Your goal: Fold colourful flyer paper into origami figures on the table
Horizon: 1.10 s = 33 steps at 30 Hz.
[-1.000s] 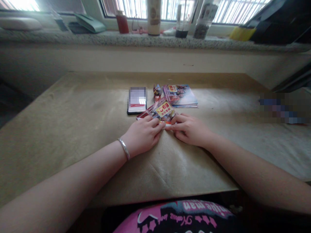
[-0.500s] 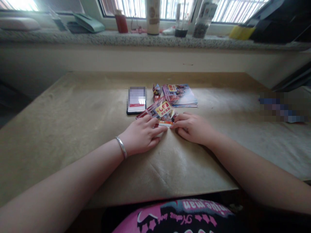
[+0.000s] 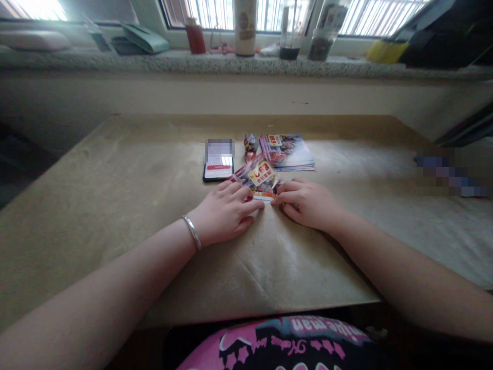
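Observation:
A glossy printed flyer (image 3: 262, 172) with red and yellow lettering lies on the table, folded, its lower corner towards me. My left hand (image 3: 227, 210), with a silver bangle at the wrist, holds down its left side; the index finger reaches to the bottom corner and the thumb is tucked below. Against the flyer's right edge, my right hand (image 3: 304, 202) holds it with bent fingers, the index tip near that same corner. Both palms stay low over the tabletop. Just behind the flyer stands a small folded paper piece (image 3: 249, 146), beside a stack of similar flyers (image 3: 295, 151).
A phone (image 3: 219, 167) with a lit screen lies left of the flyer. The table (image 3: 96, 205) has a tan cover. At the right edge is a blurred-out flat item (image 3: 450, 174). Bottles, including a red one (image 3: 195, 37), line the stone windowsill (image 3: 162, 62).
The view has shifted slightly, so everything sits a little further right. The flyer's left tip is now more covered by my left hand. Both hands keep nearly the same place.

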### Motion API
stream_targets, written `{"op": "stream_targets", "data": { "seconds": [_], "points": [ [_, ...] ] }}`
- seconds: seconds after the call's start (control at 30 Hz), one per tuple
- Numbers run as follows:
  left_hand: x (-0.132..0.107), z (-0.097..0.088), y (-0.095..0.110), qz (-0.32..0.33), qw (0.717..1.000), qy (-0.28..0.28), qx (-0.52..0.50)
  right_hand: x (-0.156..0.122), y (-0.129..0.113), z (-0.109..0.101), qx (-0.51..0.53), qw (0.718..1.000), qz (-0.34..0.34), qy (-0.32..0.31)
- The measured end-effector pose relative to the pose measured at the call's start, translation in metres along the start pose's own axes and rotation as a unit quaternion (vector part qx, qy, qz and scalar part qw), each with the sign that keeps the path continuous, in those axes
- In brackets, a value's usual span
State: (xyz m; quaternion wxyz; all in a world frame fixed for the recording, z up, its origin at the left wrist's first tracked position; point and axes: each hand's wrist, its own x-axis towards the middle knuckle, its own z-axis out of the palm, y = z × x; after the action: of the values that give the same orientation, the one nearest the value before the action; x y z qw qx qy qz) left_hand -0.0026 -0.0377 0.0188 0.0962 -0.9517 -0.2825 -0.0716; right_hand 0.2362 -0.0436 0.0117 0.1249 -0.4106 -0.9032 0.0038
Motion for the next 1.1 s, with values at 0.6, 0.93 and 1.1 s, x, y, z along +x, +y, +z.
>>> {"op": "stream_targets", "data": {
  "seconds": [0.6,0.93,1.1],
  "points": [
    [-0.011,-0.018,-0.012,-0.002,0.998,-0.043,-0.042,0.0,-0.001,-0.001,-0.004,1.0,-0.003,-0.001],
    [-0.01,-0.028,-0.019,-0.003,0.994,-0.098,-0.051,0.001,-0.003,-0.001,-0.014,1.0,-0.005,0.0],
    [-0.01,-0.03,-0.021,0.002,0.991,-0.112,-0.069,0.001,-0.002,0.0,-0.014,1.0,-0.008,0.012]
  ]
}}
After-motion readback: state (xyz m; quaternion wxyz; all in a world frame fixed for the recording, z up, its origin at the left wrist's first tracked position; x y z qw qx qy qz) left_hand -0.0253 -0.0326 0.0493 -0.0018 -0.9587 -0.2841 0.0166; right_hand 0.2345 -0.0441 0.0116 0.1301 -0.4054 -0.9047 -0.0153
